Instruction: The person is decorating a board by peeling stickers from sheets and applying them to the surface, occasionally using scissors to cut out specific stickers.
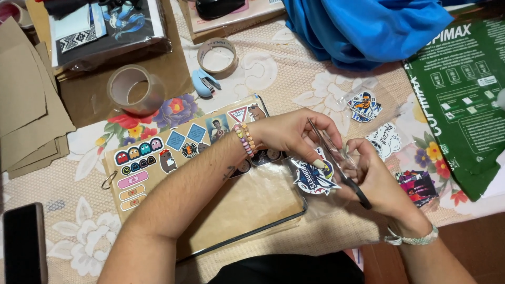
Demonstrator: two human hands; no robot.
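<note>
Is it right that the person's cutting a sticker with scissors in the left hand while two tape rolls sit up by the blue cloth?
Not quite: the head view shows the scissors in the right hand. The left hand holds the sticker. Both tape rolls and the blue cloth are there.

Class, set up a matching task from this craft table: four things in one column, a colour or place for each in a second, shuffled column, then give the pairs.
Things:
1. cloth
2. clear tape roll
3. scissors
4. phone

Descriptions:
A. in the right hand
B. bright blue, at the top
C. dark, at the bottom left corner
D. on brown paper, upper left

Pairs: 1-B, 2-D, 3-A, 4-C
</note>
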